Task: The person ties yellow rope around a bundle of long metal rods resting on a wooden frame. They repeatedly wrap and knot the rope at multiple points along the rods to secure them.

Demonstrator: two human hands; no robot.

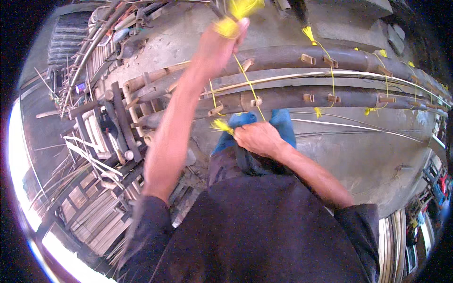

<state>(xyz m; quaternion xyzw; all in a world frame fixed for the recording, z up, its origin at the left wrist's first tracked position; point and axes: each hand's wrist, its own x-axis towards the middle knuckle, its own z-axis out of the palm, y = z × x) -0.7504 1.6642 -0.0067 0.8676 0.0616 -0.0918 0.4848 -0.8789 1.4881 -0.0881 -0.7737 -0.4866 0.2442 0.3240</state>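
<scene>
Two long dark bamboo poles (278,54) run side by side in front of me, with short wooden pegs (308,60) stuck in them. Thin yellow cord (247,80) stretches across both poles between my hands. My left hand (219,49), smeared by motion beyond the far pole, is closed around a yellow cord bundle (245,6). On the near side, my right hand (259,137) is closed, with a yellow tuft (221,126) sticking out beside its thumb. A dark strand bundle (243,160) hangs below that fist; what lies inside the fingers is hidden.
More yellow cords (333,80) cross the poles to the right. A pale split strip (283,76) lies between the poles. Stacked bamboo pieces and a wooden frame (125,122) stand at left, with slats (96,219) below. Pale strips (394,240) lie lower right.
</scene>
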